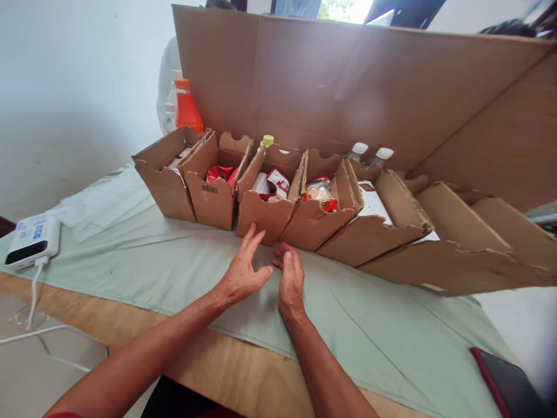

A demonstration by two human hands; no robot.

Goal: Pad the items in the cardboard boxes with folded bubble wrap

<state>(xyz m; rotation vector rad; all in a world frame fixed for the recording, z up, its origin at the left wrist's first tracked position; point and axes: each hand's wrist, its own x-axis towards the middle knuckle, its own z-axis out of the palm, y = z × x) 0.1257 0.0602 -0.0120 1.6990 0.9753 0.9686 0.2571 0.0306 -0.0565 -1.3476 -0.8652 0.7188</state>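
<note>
My left hand [244,273] hovers over or rests on the green cloth, fingers stretched toward the front of the third cardboard box [263,220] from the left. It holds nothing. Beside it, my right hand [290,277] is turned on edge with its fingers slightly curved and nothing visible in them. Inside that third box lies a red and white packet [278,183]. The box to its left holds a red packet [221,173]. In the box to its right are a clear wrapped item [319,189] and red pieces. Whether my fingertips touch the cardboard, I cannot tell.
Several open cardboard boxes stand in a row before a tall cardboard panel [348,87]. Behind them are an orange bottle [188,110] and white-capped bottles [383,155]. A white power bank [33,239] with a cable lies left; a phone [507,383] lies right on the green cloth [348,313].
</note>
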